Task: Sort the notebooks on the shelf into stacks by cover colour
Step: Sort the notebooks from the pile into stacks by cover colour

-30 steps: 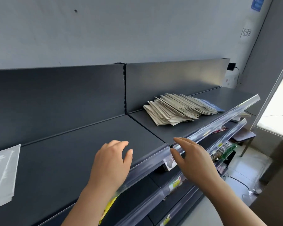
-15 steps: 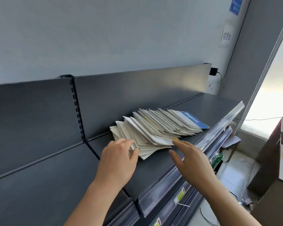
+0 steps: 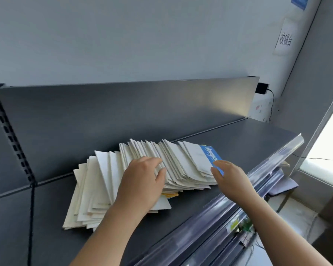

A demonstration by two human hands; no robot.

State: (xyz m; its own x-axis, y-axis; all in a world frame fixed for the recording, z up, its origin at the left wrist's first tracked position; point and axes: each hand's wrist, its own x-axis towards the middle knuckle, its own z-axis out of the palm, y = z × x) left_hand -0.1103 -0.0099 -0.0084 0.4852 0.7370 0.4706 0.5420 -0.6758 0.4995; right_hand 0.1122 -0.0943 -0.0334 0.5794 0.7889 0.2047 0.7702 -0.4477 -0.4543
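Fanned row of notebooks (image 3: 142,179) on the dark shelf (image 3: 248,135), mid-depth, long axis running from near left toward the far right end and the back panel (image 3: 123,106). Left hand (image 3: 142,181) laid flat on mid-row, fingers loosely spread, clamped on nothing. Right hand (image 3: 229,175) open at the right end, fingertips at the blue-covered notebook (image 3: 210,155) — contact not certain. Blue cover nearest the right hand, just inside the front rail (image 3: 258,173); likely first pick — sorting barely begun.
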